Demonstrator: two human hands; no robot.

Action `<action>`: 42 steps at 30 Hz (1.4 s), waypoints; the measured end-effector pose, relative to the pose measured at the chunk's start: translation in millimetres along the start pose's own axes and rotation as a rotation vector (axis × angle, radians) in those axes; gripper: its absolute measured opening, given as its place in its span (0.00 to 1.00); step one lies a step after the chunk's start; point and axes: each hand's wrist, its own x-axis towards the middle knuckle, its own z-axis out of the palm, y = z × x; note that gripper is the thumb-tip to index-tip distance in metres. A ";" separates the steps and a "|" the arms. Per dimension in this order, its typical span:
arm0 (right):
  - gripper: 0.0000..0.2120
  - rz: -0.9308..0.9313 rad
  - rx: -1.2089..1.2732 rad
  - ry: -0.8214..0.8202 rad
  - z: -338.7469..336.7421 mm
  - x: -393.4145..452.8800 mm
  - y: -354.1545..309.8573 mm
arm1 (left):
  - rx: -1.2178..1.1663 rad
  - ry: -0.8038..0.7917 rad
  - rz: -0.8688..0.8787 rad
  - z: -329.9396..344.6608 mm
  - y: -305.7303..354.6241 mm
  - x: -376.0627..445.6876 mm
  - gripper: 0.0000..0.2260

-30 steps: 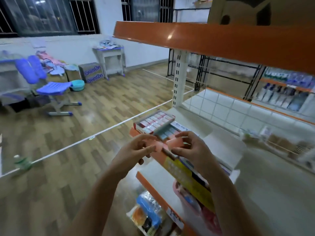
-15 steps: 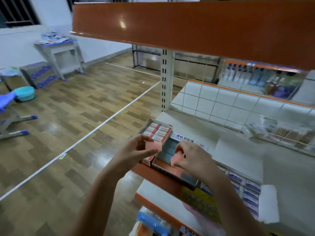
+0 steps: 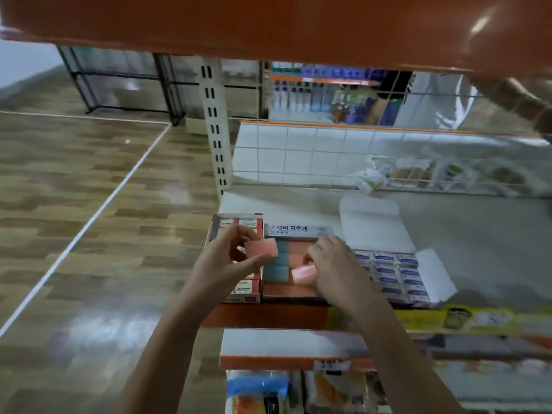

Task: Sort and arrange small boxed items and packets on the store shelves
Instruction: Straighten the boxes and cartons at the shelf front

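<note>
Head view, nearest first: bagged goods (image 3: 260, 392) lie on the lowest shelf, under an orange-edged ledge (image 3: 286, 361). Above that, two bare forearms reach up to the middle shelf (image 3: 478, 243). The left hand (image 3: 227, 264) pinches a pink eraser (image 3: 261, 248) between thumb and fingertips, holding it up over the seam between two open boxes. The right hand (image 3: 334, 267), fingers curled, grips a second pink eraser (image 3: 303, 273) low over the middle box (image 3: 286, 264), which is packed with pink and blue-grey blocks. Left of it sits a red-and-white box (image 3: 239, 225); to the right, a tray of blue-labelled packets (image 3: 394, 273). Farther back a white wire fence (image 3: 298, 153) runs along the shelf, with blurred packets (image 3: 412, 173) against it. An orange upper shelf (image 3: 268, 25) hangs overhead.
</note>
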 end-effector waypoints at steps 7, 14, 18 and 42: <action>0.18 0.044 -0.035 -0.031 1.9 -1.3 -10.3 | 0.069 -0.043 0.044 1.5 -16.5 7.5 0.14; 0.17 0.038 0.021 -0.027 -10.7 -2.8 -10.3 | 0.402 -0.079 0.182 16.2 -18.4 16.1 0.13; 0.15 0.115 0.049 0.134 -21.2 -24.7 2.5 | 0.582 -0.153 0.220 31.5 -12.3 21.6 0.13; 0.09 0.488 0.138 0.245 -3.6 -66.4 11.4 | 0.961 -0.240 0.385 99.3 -24.5 41.6 0.14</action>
